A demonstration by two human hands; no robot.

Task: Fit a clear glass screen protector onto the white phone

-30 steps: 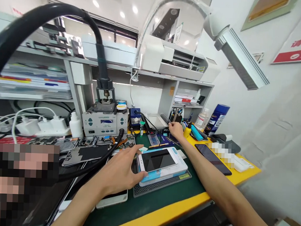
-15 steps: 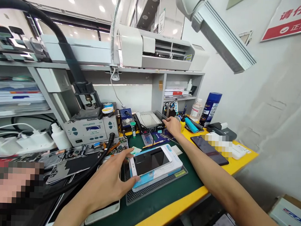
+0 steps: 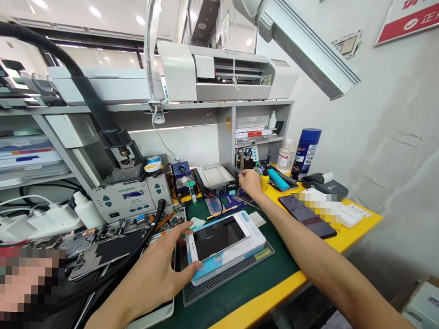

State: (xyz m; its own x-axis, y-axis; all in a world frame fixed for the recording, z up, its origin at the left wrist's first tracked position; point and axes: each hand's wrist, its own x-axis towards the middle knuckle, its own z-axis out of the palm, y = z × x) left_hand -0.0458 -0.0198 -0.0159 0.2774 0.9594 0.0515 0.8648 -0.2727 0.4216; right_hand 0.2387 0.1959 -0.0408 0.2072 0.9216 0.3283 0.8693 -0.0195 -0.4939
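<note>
A white smartphone (image 3: 220,238) with a dark screen lies on a white and blue box (image 3: 234,256). My left hand (image 3: 162,263) grips its left end, with the thumb at the near edge and the fingers at the far one. The box rests on a grey perforated mat (image 3: 230,280). My right hand (image 3: 251,182) is stretched to the back of the bench, its fingers closed beside a flat heating plate (image 3: 215,178). A slim dark piece shows at its fingertips; what it is I cannot make out.
A dark phone (image 3: 307,215) lies at right, near a blue spray can (image 3: 306,154) and a clear bottle (image 3: 285,157). A rework station (image 3: 132,200) stands at left with a black hose (image 3: 156,220). A lamp (image 3: 310,47) hangs above. The yellow bench edge (image 3: 258,305) runs in front.
The view has shifted slightly. My left hand stays at the phone, and my right hand remains by the heating plate with little visible movement.
</note>
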